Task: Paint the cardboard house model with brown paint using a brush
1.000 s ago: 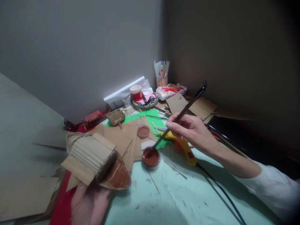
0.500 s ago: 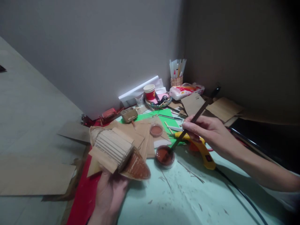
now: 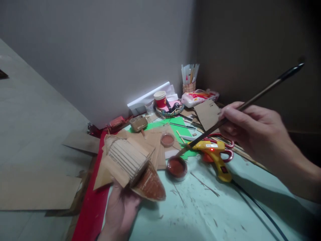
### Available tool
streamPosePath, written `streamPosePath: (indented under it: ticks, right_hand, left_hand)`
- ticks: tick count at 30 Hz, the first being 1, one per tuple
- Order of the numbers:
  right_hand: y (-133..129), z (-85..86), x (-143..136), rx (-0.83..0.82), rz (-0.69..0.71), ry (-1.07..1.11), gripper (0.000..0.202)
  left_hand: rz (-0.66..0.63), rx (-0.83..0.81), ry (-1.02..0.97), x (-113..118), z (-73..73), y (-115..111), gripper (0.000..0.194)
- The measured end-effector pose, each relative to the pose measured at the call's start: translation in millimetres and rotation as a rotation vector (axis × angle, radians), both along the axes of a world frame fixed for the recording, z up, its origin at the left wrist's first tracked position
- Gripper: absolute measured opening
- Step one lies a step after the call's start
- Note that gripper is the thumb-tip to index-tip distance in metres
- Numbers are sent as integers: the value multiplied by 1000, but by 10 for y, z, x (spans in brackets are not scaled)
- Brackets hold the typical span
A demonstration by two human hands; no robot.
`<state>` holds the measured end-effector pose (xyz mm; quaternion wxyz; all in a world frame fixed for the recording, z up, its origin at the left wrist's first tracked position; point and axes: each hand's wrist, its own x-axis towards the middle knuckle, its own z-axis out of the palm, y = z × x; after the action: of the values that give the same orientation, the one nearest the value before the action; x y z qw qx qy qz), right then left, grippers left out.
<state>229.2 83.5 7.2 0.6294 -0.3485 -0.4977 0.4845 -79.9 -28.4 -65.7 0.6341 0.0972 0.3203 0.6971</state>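
Note:
My left hand (image 3: pixel 119 212) holds a cardboard boat model (image 3: pixel 130 167) from below, above the table's near edge; its prow is painted reddish brown. A long dark paintbrush (image 3: pixel 238 110) is pinched in my right hand (image 3: pixel 260 134), raised at the right, with its bristle tip just above and behind a small round pot of reddish-brown paint (image 3: pixel 177 167). A second small paint pot (image 3: pixel 167 139) stands a little farther back on loose cardboard sheets.
A yellow glue gun (image 3: pixel 217 155) with a black cord lies right of the paint pot, over red-handled scissors (image 3: pixel 227 147). Cardboard pieces (image 3: pixel 37 190), green paper (image 3: pixel 175 125), a red-and-white paper cup (image 3: pixel 160 98), a holder of sticks (image 3: pixel 189 78) and a snack pack (image 3: pixel 198 97) crowd the back.
My right hand has lifted the brush out of the paint pot and drawn it up and to the right. The boat has shifted slightly nearer.

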Motion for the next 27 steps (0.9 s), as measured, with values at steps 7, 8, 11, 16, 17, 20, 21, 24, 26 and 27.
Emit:
streamPosePath:
  ticks: [7, 8, 11, 16, 17, 20, 21, 24, 26, 27]
  right_hand:
    - [-214, 61, -111, 37, 157, -24, 19]
    - [-253, 50, -128, 45, 187, -36, 19]
    - [-359, 13, -155, 57, 270, -91, 17]
    - [-431, -8, -179, 128, 366, -205, 19]
    - [-429, -6, -187, 128, 371, -210, 19]
    - [-406, -3, -208, 130, 391, -220, 19]
    - [-396, -5, -211, 128, 392, -227, 20]
    - [-372, -13, -198, 132, 369, -251, 20]
    - [-366, -15, -176, 145, 346, -265, 20]
    - [-366, -13, -164, 154, 335, -272, 20]
  left_hand:
    - [-125, 15, -34, 51, -9, -2, 35]
    - [-115, -11, -14, 76, -3, -8, 36]
    - [-143, -99, 61, 163, 25, -36, 39]
    - [-218, -124, 117, 249, 66, -59, 41]
    - [-234, -111, 126, 249, 69, -57, 40]
    - [-262, -87, 159, 233, 69, -52, 40]
    - [-266, -85, 169, 226, 65, -53, 41]
    - [-276, -94, 183, 213, 52, -61, 43]
    - [-274, -105, 190, 214, 45, -66, 43]
    - [-270, -110, 191, 216, 43, -67, 43]
